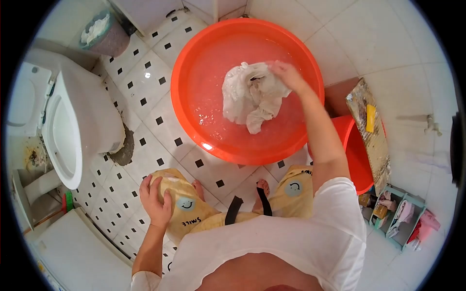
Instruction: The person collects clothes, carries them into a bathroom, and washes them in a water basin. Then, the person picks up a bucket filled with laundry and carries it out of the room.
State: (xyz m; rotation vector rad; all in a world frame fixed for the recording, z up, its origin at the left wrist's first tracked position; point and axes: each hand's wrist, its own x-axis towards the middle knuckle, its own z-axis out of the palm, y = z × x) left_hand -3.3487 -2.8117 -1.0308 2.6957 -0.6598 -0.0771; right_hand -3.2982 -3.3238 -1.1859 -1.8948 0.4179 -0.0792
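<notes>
A large orange-red basin (180,109) stands on the tiled floor in front of me, holding water with some suds. In it lies a bunched, wet white cloth (240,94), which looks like a garment, though its kind is not plain. My right hand (286,75) reaches over the basin's right side and is closed on the upper right edge of the cloth; its fingertips are slightly blurred. On my left knee, over the yellow trousers (206,213), rests my left hand (156,201) with its fingers apart and nothing in it.
At the right a red bucket (355,165) has a worn board (371,131) leaning over it. Below that is a small shelf (393,216) with cloths. A toilet (73,140) and a waste bin (114,41) are on the left. A tap (432,126) juts from the right wall.
</notes>
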